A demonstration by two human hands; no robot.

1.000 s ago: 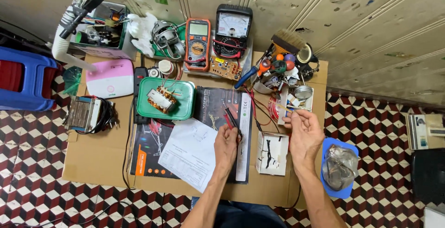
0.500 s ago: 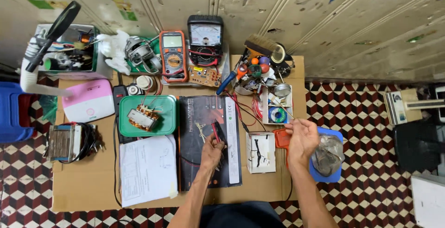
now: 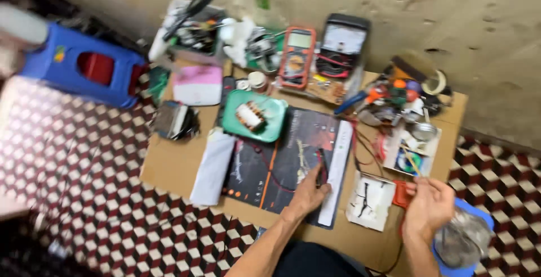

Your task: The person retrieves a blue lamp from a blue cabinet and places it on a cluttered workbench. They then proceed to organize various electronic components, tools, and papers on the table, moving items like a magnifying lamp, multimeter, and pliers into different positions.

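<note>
The left hand pinches a dark probe on the black mat. The right hand grips a thin stick. A green tray farther left holds a wound coil.

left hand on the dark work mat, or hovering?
Touching. The head view shows the left hand resting on the dark rectangular work mat, fingers around a thin dark probe.

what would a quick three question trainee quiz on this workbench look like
1. True or false: the green tray holds a small wound part.
2. Which hand holds the thin stick?
3. The left hand rests on: A) the blue stool B) the dark mat C) the orange meter

Key: 1 true. 2 the right hand. 3 B.
</note>
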